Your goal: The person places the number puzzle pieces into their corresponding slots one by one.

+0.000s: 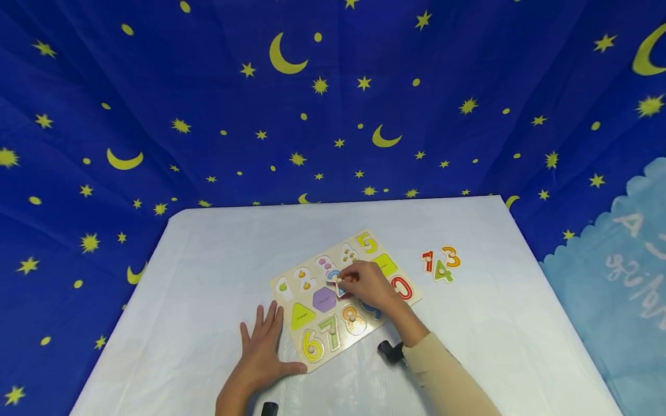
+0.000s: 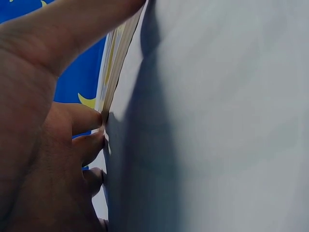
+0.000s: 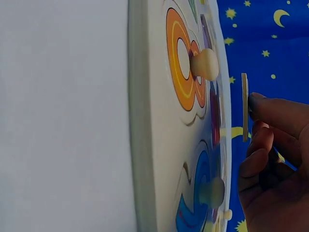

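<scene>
A wooden number puzzle board (image 1: 288,283) lies tilted on the white table. My right hand (image 1: 369,286) is over its middle and pinches a blue number piece (image 1: 341,289), seemingly a 2, between thumb and fingers. In the right wrist view this piece (image 3: 245,108) appears edge-on, apart from the board (image 3: 159,145). My left hand (image 1: 260,352) lies at the board's near left side with fingers spread, the thumb by its near corner. The left wrist view has these fingers (image 2: 87,121) against the board's edge.
Loose pieces lie right of the board: a red 1 (image 1: 428,262), an orange 3 (image 1: 451,257) and a green 4 (image 1: 443,271). Yellow 6 (image 1: 312,345), green 7 (image 1: 329,333), orange 8 (image 1: 353,319) and red 0 (image 1: 402,288) sit in the board. A starry blue cloth (image 1: 333,115) hangs behind.
</scene>
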### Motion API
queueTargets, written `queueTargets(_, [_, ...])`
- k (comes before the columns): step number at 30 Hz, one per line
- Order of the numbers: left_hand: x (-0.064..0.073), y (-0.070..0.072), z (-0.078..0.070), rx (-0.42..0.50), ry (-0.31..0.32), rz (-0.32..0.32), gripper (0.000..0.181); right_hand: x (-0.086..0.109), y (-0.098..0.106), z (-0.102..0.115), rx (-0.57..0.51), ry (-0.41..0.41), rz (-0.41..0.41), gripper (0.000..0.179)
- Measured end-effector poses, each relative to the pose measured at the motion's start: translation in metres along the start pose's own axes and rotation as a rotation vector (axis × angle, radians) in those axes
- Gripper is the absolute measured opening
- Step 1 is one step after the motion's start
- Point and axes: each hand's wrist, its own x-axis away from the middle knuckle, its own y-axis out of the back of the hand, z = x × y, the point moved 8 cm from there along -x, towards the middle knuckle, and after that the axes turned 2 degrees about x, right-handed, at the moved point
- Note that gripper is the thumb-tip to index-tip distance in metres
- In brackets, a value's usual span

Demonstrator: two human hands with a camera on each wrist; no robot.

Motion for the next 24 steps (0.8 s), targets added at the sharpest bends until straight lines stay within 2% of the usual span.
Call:
queueTargets(9, [0.002,0.002,0.000,0.000,0.006,0.003,0.141,-0.005,-0.010,0.002,-0.010,-0.011,0.039,0.012])
queueTargets(18, [0.002,0.001,0.000,-0.010,0.011,0.003,0.140,-0.012,-0.014,0.010,-0.004,0.005,0.029,0.012])
queueTargets(24, [0.002,0.001,0.000,-0.020,-0.003,-0.002,0.140,-0.017,-0.020,0.012,-0.019,-0.027,0.044,0.011])
